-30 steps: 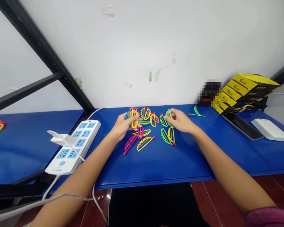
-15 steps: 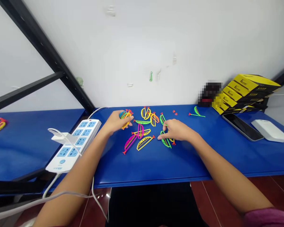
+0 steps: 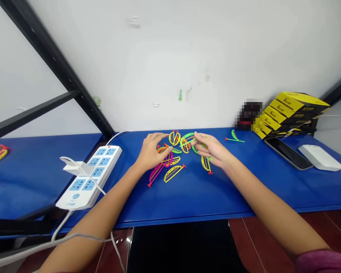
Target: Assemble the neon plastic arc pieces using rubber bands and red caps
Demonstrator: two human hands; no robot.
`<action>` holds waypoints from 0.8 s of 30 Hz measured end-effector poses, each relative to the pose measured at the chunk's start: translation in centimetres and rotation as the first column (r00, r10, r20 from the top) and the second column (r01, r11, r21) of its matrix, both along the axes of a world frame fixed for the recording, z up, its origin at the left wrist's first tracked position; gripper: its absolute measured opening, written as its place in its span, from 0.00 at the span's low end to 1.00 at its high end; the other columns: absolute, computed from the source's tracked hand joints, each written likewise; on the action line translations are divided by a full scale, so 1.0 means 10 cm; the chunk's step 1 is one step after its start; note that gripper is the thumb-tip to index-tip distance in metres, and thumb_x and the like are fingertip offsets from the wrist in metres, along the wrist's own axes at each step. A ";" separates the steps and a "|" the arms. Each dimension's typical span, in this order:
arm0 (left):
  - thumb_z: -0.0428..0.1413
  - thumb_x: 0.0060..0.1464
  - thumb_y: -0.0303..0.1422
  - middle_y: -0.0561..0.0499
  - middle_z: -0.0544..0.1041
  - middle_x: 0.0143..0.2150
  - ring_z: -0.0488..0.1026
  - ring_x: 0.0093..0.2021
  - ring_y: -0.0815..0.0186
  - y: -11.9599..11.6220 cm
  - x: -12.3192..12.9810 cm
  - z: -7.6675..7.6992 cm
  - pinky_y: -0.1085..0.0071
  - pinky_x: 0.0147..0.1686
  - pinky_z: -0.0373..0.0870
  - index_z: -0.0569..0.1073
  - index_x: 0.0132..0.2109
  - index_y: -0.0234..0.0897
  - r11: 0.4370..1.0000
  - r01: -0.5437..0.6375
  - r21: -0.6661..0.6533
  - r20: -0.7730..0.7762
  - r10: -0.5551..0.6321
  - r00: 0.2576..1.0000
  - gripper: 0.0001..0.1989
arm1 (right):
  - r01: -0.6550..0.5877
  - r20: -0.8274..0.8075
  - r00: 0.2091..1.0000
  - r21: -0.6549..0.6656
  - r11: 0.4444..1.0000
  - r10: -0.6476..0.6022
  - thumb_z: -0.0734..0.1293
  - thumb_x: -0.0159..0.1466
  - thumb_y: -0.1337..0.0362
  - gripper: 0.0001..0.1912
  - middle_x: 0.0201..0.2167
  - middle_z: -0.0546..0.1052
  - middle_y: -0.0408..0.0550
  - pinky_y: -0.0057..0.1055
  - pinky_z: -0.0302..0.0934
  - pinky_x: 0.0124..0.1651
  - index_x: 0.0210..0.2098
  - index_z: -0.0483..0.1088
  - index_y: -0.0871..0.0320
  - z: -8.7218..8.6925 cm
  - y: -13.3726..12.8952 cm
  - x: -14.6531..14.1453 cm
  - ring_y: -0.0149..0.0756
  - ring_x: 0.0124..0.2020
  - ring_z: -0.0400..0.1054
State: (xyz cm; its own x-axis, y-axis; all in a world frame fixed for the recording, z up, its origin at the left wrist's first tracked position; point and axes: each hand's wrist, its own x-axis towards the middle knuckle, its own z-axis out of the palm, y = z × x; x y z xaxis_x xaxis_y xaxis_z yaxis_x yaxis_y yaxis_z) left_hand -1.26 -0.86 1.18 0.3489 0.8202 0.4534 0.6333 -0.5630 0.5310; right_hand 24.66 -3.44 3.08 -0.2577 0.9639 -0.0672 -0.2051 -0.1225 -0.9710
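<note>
Between the thumb and fingers of my right hand (image 3: 210, 148) is a green toy bow (image 3: 186, 136), raised off the blue table and pointing left. More green plastic shows against that palm. My left hand (image 3: 153, 151) curls, back upward, around a bunch of small toy bows (image 3: 160, 148), mostly hidden by the fingers, with red tips peeking out. Just right of it lie a magenta toy bow (image 3: 156, 172) and a yellow toy bow (image 3: 173, 173). Behind is a round yellow pair (image 3: 174, 138). Under my right hand lies another yellow toy bow (image 3: 205, 163) with a red-tipped arrow.
A white power strip (image 3: 89, 178) with a plugged-in charger and cables is on the left. To the right are a phone (image 3: 288, 152), a white device (image 3: 320, 157) and stacked yellow-black boxes (image 3: 290, 113). A small green bow and arrow (image 3: 234, 136) lies near the wall.
My right hand has picked up the green toy bow and brought it up and leftward. My left hand has moved right with its bunch and turned its back upward.
</note>
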 end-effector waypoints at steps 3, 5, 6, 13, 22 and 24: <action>0.61 0.65 0.41 0.45 0.73 0.71 0.67 0.72 0.53 -0.15 0.13 0.09 0.54 0.73 0.59 0.73 0.69 0.45 0.971 0.240 -0.020 0.129 -0.236 0.963 0.27 | -0.167 -0.135 0.980 -0.156 0.974 0.147 0.77 0.60 0.45 0.24 0.22 0.67 0.35 0.26 0.32 0.17 0.31 0.65 0.55 -0.05 -0.02 -0.08 0.21 0.17 0.35; 0.59 0.68 0.37 0.46 0.78 0.66 0.71 0.69 0.54 -0.24 0.21 0.11 0.54 0.72 0.61 0.79 0.63 0.46 0.942 0.337 -0.005 0.191 -0.330 0.925 0.19 | -0.256 -0.118 0.965 -0.204 0.945 0.236 0.77 0.60 0.46 0.23 0.21 0.65 0.34 0.25 0.32 0.17 0.29 0.65 0.55 -0.12 -0.05 -0.15 0.21 0.17 0.36; 0.58 0.68 0.36 0.46 0.82 0.61 0.74 0.65 0.55 -0.26 0.24 0.10 0.55 0.70 0.64 0.82 0.59 0.46 0.936 0.352 0.003 0.217 -0.344 0.914 0.15 | -0.283 -0.078 0.959 -0.208 0.936 0.272 0.77 0.60 0.45 0.24 0.20 0.64 0.35 0.25 0.33 0.17 0.29 0.66 0.55 -0.15 -0.07 -0.17 0.21 0.16 0.37; 0.64 0.62 0.40 0.46 0.86 0.40 0.82 0.42 0.56 -0.25 0.27 0.00 0.61 0.50 0.77 0.84 0.41 0.40 0.980 0.090 -0.179 0.365 -0.019 0.931 0.09 | 0.087 0.647 0.648 0.459 0.884 -0.400 0.70 0.68 0.51 0.14 0.28 0.78 0.47 0.31 0.57 0.32 0.40 0.75 0.57 -0.25 0.10 0.12 0.36 0.26 0.65; 0.66 0.57 0.46 0.50 0.83 0.30 0.77 0.27 0.64 -0.23 0.33 -0.11 0.70 0.30 0.73 0.80 0.40 0.37 0.908 0.179 -0.380 0.405 -0.011 0.914 0.16 | 0.239 0.796 0.312 0.462 0.854 -0.518 0.73 0.62 0.65 0.10 0.27 0.79 0.52 0.38 0.62 0.41 0.26 0.72 0.55 -0.38 0.47 0.71 0.45 0.33 0.73; 0.64 0.60 0.45 0.50 0.83 0.30 0.78 0.28 0.64 -0.25 0.33 -0.09 0.70 0.30 0.73 0.81 0.39 0.37 0.912 0.185 -0.365 0.391 -0.030 0.920 0.15 | 0.228 0.766 0.380 0.466 0.855 -0.519 0.73 0.63 0.63 0.08 0.30 0.81 0.52 0.37 0.64 0.41 0.28 0.74 0.56 -0.34 0.43 0.61 0.43 0.34 0.74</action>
